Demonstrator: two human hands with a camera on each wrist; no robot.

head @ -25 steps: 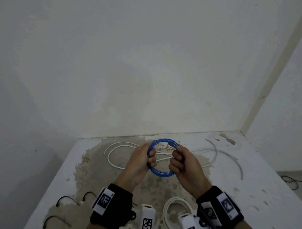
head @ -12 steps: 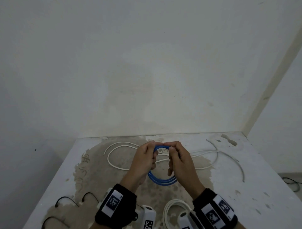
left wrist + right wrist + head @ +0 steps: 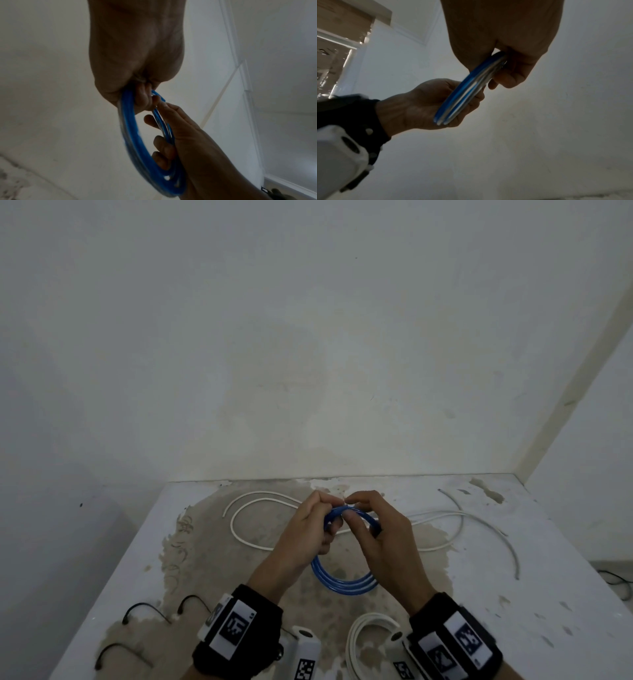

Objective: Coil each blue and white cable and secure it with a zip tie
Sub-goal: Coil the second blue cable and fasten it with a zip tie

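A blue cable [image 3: 346, 584] wound into a small coil of several loops hangs in the air above the table [image 3: 513, 594], held at its top by both hands. My left hand [image 3: 308, 529] grips the coil's upper left, fingers curled round the strands [image 3: 130, 121]. My right hand [image 3: 376, 535] holds the upper right, thumb and forefinger pinching near the left fingertips, the other fingers curled round the loops [image 3: 464, 94]. A short blue end [image 3: 159, 96] sticks out by the fingertips. A loose white cable [image 3: 260, 508] sprawls on the table behind the hands.
A coiled white cable [image 3: 363, 638] lies at the near edge between my wrists. Black zip ties [image 3: 144, 609] [image 3: 120, 652] lie at the near left. A bare wall stands behind the table, and a corner at the right.
The hands have turned the blue coil and come together at its top; the right hand moved from the coil's right side up to meet the left fingertips.
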